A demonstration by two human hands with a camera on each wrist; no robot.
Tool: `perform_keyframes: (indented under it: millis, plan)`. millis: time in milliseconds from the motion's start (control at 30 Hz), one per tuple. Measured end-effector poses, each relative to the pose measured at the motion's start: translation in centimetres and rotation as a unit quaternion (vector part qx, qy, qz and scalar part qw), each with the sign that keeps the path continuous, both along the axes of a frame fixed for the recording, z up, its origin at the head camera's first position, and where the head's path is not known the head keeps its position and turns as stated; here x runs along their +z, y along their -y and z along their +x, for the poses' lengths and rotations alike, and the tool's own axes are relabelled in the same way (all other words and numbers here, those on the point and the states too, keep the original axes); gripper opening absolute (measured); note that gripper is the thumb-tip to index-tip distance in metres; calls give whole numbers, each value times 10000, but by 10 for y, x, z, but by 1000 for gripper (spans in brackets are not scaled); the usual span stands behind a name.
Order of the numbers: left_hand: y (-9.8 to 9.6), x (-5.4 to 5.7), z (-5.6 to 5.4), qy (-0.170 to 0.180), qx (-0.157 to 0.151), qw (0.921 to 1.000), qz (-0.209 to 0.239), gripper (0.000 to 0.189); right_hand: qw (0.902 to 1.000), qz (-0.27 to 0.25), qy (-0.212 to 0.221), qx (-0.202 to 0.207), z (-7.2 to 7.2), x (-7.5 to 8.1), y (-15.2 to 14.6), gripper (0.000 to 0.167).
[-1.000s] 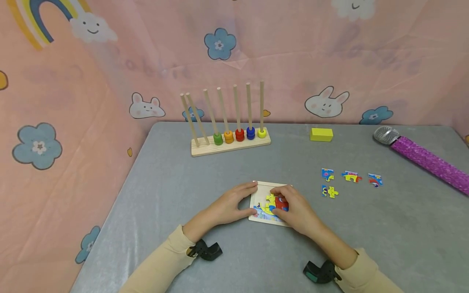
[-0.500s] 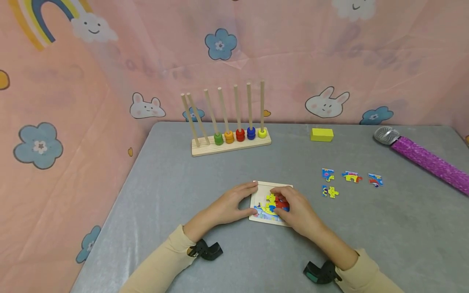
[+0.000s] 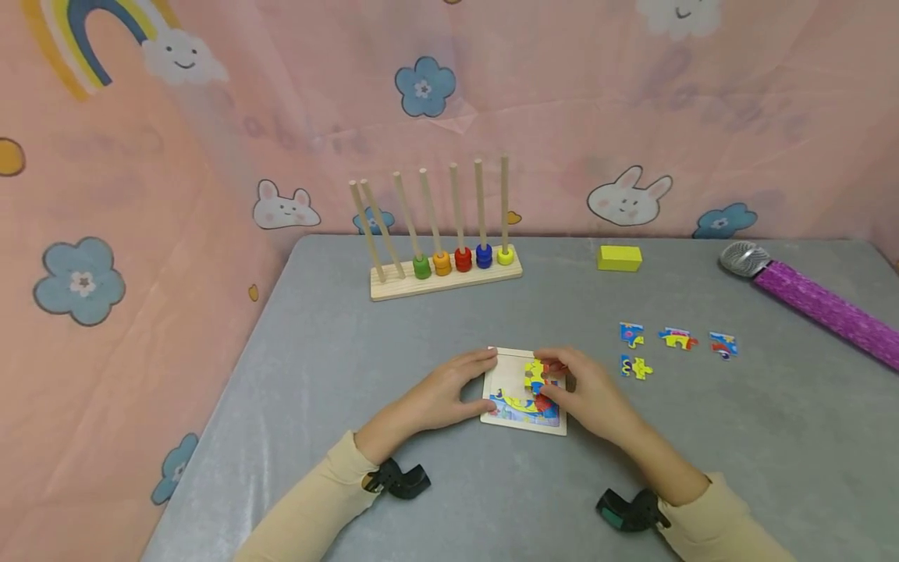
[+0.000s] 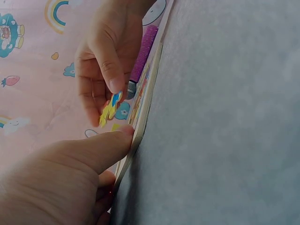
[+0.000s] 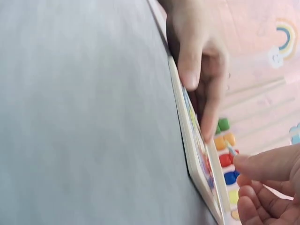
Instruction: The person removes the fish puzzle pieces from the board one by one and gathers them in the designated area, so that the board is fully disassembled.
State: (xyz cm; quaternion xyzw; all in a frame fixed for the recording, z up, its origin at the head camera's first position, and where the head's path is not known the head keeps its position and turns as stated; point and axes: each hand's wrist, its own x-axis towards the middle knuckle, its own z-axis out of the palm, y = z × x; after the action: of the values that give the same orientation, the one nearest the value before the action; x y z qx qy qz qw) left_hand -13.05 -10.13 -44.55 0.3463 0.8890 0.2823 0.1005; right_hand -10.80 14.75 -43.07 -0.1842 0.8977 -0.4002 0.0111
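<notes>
A small square wooden puzzle tray point(image 3: 509, 373) lies on the grey table, with blue, yellow and red picture pieces along its near part and bare wood behind. My left hand point(image 3: 444, 396) holds the tray at its left side, thumb point(image 4: 115, 140) on the rim. Over the tray, my right hand point(image 3: 595, 396) pinches a yellow puzzle piece point(image 3: 535, 376) with a blue patch between thumb and fingers. In the left wrist view the yellow piece point(image 4: 110, 109) shows raised and tilted above the tray. In the right wrist view it appears nearly edge-on at my right fingertips.
Several loose puzzle pieces point(image 3: 677, 339) lie right of the tray. Behind stand a wooden peg rack point(image 3: 449, 282) with coloured rings and a yellow block point(image 3: 619, 258). A purple glitter microphone point(image 3: 822, 304) lies at the right. A pink patterned cloth point(image 3: 337, 101) hangs behind the table.
My right hand has lifted the yellow piece off the near part of the tray and shifted slightly right and back, baring red and blue pieces. My left hand has stayed in place.
</notes>
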Motion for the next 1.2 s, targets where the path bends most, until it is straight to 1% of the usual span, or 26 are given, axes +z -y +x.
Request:
perform_keyframes:
  millis: [133,333,433,567,733,867,1033,1200]
  plan:
    - [-1,-1,0,-22,-15,10000,8,66,10000,45,57,-35,-3,3,-15,41]
    - [-1,0,1,-7,-20,10000,-2,66,9992,304,-202,-187,-4,4,-48,41]
    - [-1,1,1,25,-9,10000,5,66,9986,424,-219,-236,-5,5,-68,41]
    - [-2,1,1,22,6,10000,-1,66,9993,295,-151,-180,-4,6,-98,42]
    - [-2,0,1,38,22,10000,-28,66,9996,-20,-277,-30,-4,0,-130,42]
    - [-2,0,0,87,27,10000,16,66,9995,-113,-300,-75,-3,-5,-152,41]
    - [-2,0,1,29,11,10000,20,66,9992,-66,-240,-309,-1,-9,-171,38]
    - [-2,1,1,76,32,10000,2,67,9991,-1,-250,-356,-2,-12,-178,37]
